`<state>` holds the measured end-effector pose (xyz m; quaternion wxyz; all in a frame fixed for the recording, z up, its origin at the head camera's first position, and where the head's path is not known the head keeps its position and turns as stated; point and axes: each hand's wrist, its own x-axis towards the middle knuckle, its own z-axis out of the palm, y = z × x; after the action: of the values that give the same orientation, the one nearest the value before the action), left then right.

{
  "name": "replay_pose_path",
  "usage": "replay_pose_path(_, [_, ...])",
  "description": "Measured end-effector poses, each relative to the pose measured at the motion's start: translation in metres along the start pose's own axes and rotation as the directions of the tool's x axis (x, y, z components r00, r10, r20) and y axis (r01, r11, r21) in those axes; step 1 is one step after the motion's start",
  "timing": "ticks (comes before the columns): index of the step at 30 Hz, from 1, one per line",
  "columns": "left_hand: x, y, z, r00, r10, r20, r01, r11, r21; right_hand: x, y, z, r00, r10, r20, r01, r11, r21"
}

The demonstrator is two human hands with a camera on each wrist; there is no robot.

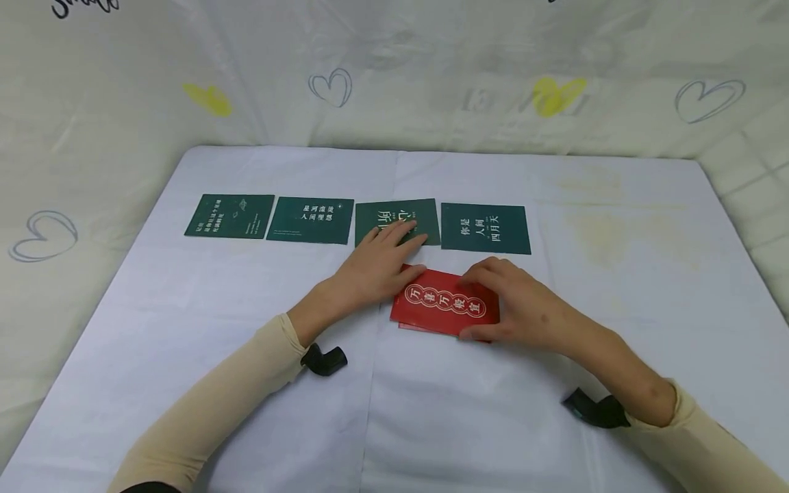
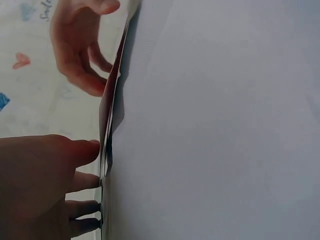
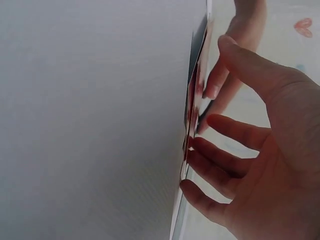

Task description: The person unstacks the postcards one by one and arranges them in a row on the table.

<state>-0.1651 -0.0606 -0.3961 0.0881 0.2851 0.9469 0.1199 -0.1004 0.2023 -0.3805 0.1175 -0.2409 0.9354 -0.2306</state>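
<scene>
A red envelope [image 1: 444, 301] with white Chinese lettering lies on the white tabletop, another red edge showing beneath it. My left hand [image 1: 376, 263] has its fingers spread straight across a dark green card [image 1: 425, 212], its thumb reaching onto the envelope's left end. At the envelope's right end, my right hand [image 1: 524, 301] arches with loosely bent fingers, fingertips at the far edge and thumb by the near edge. From the right wrist, the thumb [image 3: 250, 65] stands off the red layers [image 3: 196, 90], while lower fingertips meet their edge. The layers look slightly fanned apart there.
Three more green cards with white writing lie in the same row: one [image 1: 485, 228] to the right, two [image 1: 310, 220] [image 1: 231, 216] to the left. Black wrist devices [image 1: 324, 359] [image 1: 596, 409] stick out from both sleeves. A pale curtain with hearts hangs behind the table [image 1: 647, 308].
</scene>
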Motion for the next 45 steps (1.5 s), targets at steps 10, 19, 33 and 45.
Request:
replay_pose_path(10, [-0.007,-0.017,-0.005,0.994,0.081,0.071,-0.08,0.997,-0.013,0.0,-0.003,0.004,1.0,-0.018,0.01,0.019,0.997,-0.074])
replay_pose_path(19, [-0.006,-0.028,-0.013,0.986,0.099,0.133,-0.096,0.995,-0.024,0.0,-0.003,0.004,1.0,-0.024,0.006,0.025,0.997,-0.078])
replay_pose_path(33, [-0.008,-0.038,-0.02,0.97,0.144,0.194,-0.139,0.99,-0.04,0.0,-0.005,0.002,1.0,-0.027,0.015,0.028,0.997,-0.075])
replay_pose_path(45, [-0.003,-0.049,-0.015,0.969,0.19,0.16,-0.175,0.979,-0.107,0.001,-0.004,0.002,0.999,-0.041,0.012,0.042,0.997,-0.058])
